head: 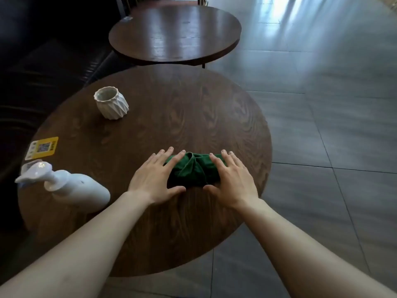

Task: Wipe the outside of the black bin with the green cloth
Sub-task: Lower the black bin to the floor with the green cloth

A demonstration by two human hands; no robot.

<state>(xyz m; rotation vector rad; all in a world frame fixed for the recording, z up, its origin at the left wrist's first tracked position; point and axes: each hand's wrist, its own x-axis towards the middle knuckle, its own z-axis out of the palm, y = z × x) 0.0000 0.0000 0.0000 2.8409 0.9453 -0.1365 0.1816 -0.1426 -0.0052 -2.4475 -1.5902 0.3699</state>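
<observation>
A bunched dark green cloth (193,171) lies on the near right part of a round dark wooden table (150,117). My left hand (154,177) rests on the cloth's left end, fingers spread flat. My right hand (231,179) lies on its right end the same way. Both thumbs sit at the cloth's near edge. Neither hand is closed around the cloth. No black bin is in view.
A white faceted cup (110,103) stands at the table's far left. A white pump bottle (71,186) lies on its side at the near left, by a yellow QR card (41,147). A second round table (175,33) stands beyond. A dark sofa (32,61) is left; tiled floor right.
</observation>
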